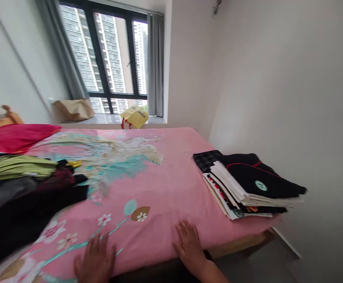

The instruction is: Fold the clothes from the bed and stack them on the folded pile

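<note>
My left hand (96,259) lies at the near edge of a pink flowered bedsheet (159,196), fingers stretched forward and holding nothing. To its right, my right hand (188,244) rests on the same sheet near the bed's edge, its fingers extended and nothing in them. Beyond my right hand is a stack of folded clothes (223,192), with a folded black garment (251,173) with red piping and a pale round emblem on top. On the left side of the bed lies a loose heap of dark clothes (32,200) with a light green garment (15,167) over it.
A red pillow (21,137) lies at the far left by the wooden headboard (9,118). On the window sill (106,119) stand a brown paper bag (74,109) and a yellow bag (135,116). A white wall (277,78) runs along the right.
</note>
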Action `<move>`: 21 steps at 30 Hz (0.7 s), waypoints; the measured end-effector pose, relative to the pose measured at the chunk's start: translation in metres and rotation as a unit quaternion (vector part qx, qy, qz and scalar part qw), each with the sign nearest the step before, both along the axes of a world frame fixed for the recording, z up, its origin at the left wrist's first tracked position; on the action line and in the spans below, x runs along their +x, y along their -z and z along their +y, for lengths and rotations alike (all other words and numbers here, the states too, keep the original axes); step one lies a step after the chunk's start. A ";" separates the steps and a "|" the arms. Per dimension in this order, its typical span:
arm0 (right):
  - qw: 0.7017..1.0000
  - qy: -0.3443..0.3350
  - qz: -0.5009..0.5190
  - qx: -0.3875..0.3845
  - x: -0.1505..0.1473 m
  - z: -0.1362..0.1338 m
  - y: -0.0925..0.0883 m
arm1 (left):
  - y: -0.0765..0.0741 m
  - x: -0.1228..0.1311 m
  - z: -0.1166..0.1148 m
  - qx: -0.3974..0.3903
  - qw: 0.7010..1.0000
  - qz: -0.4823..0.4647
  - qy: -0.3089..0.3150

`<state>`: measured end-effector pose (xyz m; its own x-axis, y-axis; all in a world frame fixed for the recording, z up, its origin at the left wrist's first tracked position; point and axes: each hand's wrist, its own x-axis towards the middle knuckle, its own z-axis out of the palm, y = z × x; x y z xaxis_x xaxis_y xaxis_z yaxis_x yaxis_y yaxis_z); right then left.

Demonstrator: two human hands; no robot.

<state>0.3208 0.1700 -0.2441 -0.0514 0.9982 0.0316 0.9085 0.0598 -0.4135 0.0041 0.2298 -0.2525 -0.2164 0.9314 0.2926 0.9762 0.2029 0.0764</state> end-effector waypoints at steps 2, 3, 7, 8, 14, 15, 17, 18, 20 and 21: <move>0.999 -0.011 -0.030 -0.040 -0.023 0.014 0.002 | 0.004 -0.003 -0.007 -0.018 0.999 0.026 0.004; 0.997 -0.022 -0.046 -0.054 -0.035 0.022 0.002 | 0.006 -0.005 -0.009 -0.032 0.999 0.027 0.012; 0.990 -0.078 -0.095 -0.075 -0.084 0.049 -0.002 | 0.005 -0.006 -0.017 -0.060 0.998 -0.024 0.022; 0.988 -0.084 -0.108 -0.073 -0.097 0.054 -0.002 | 0.004 -0.005 -0.020 -0.061 0.997 -0.039 0.023; 0.983 -0.098 -0.155 -0.025 -0.165 0.074 0.014 | 0.003 -0.020 -0.031 -0.041 0.987 -0.131 0.079; 0.982 -0.103 -0.157 -0.008 -0.170 0.076 0.018 | 0.000 -0.032 -0.028 -0.034 0.985 -0.145 0.089; 0.982 -0.104 -0.158 0.025 -0.175 0.079 0.028 | -0.013 -0.068 -0.018 -0.002 0.986 -0.150 0.079; 0.982 -0.101 -0.157 0.040 -0.174 0.080 0.033 | -0.023 -0.090 -0.011 0.025 0.988 -0.140 0.053; 0.981 -0.096 -0.156 0.069 -0.171 0.082 0.043 | -0.045 -0.140 0.007 0.084 0.991 -0.099 -0.014; 0.980 -0.096 -0.154 0.084 -0.169 0.083 0.048 | -0.056 -0.165 0.017 0.106 0.989 -0.082 -0.058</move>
<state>0.1520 0.2528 -0.2917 -0.2699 0.9513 0.1489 0.9543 0.2849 -0.0902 -0.1607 0.2472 -0.1961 -0.3793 0.8191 0.4303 0.9181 0.2755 0.2849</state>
